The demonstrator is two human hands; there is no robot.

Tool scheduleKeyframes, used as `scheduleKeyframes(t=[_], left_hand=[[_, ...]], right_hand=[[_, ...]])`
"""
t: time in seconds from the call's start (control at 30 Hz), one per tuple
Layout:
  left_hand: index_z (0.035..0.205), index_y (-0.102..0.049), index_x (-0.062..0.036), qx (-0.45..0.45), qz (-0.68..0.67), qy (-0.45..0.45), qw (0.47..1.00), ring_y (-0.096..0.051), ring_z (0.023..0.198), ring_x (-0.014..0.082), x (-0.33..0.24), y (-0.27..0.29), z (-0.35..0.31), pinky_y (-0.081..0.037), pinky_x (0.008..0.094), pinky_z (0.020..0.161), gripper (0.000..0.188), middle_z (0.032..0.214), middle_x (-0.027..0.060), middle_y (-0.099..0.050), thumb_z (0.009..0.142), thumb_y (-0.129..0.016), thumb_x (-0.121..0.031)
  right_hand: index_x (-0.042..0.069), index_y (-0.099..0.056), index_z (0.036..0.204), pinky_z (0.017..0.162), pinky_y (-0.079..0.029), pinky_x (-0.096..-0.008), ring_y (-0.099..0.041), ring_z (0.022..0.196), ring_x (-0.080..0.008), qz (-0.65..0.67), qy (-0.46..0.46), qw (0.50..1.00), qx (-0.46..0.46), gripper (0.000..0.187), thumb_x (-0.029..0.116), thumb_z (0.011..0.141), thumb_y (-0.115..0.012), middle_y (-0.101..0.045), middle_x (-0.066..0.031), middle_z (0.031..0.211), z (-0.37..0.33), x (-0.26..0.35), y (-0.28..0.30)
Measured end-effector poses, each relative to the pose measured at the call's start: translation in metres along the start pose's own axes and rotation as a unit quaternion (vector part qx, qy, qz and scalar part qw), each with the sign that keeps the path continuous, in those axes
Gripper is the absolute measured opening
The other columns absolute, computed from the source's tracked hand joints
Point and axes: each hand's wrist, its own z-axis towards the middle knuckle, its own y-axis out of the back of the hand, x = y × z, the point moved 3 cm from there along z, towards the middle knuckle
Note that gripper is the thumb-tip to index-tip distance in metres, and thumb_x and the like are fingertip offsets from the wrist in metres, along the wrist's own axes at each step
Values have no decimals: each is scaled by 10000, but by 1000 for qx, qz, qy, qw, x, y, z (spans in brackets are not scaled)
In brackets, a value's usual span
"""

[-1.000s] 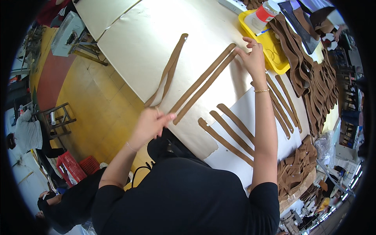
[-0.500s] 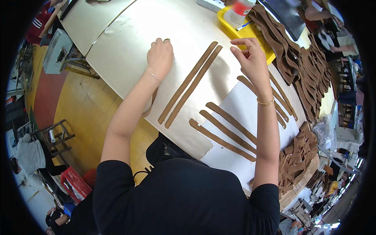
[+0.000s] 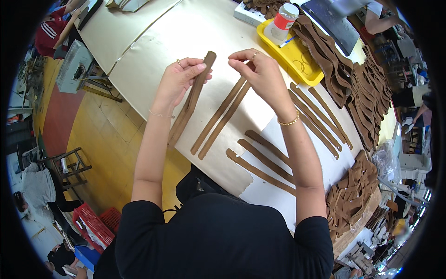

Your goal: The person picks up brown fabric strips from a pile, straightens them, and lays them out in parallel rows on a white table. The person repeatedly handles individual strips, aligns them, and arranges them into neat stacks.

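My left hand (image 3: pixel 181 76) pinches a long brown strip (image 3: pixel 199 86), leather-like, near its upper end. The strip slants down toward the table's near left edge; lower down it looks doubled or overlapped by another. My right hand (image 3: pixel 265 76) hovers over the far ends of two parallel brown strips (image 3: pixel 218 121) lying on the table. Its thumb and forefinger are brought together, and whatever may be between them is too small to make out. Three brown strips (image 3: pixel 265 169) fan out partly under my right forearm. Several more strips (image 3: pixel 320 121) lie farther right.
A white sheet (image 3: pixel 272 190) lies under some strips. Beyond my right hand, a yellow tray (image 3: pixel 297 69) holds a white jar with a red label (image 3: pixel 282 22). Wavy brown strips (image 3: pixel 327 60) are heaped at right, with another pile (image 3: pixel 355 188) nearer. Other people work around the table.
My left hand has lifted the strip's end and turned so the strip shows. My right hand has moved left from near the tray, and its thumb and forefinger have closed together.
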Motion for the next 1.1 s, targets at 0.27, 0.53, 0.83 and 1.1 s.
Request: scheduleKeyframes(t=[0.27,0.53,0.83,1.1], left_hand=[[1051,-629,-10,60,26,-19,998,-697,843,201,-9,-21,-16,-573,323,787,161,957,124,-697,925,-648,-108],[1075,-630,-8,144,114,142,973,-614,629,123,22,9,-40,-498,237,627,202,831,72,-677,942,-629,-161],[1066,-631,14,104,118,180,971,-613,617,87,28,60,-77,-476,210,576,249,833,70,-691,905,-682,-169],[1104,-624,7,34,228,157,960,-619,637,95,-38,108,-31,-504,221,575,252,851,90,-686,899,-676,-130]], right_hand=[[-7,-693,937,698,-535,-287,-691,745,-166,81,-19,997,-5,190,165,857,-694,-716,-99,809,17,9,-19],[7,-647,999,633,-510,-233,-698,743,-117,67,-11,995,-68,174,163,923,-644,-704,-67,843,23,-2,29],[-25,-615,1074,688,-522,-218,-659,769,-95,126,-89,979,-132,187,112,948,-622,-678,-60,897,-9,-39,93],[-14,-600,1044,658,-525,-240,-658,756,-104,224,-203,953,11,138,58,930,-622,-650,-31,829,-101,-64,52]])
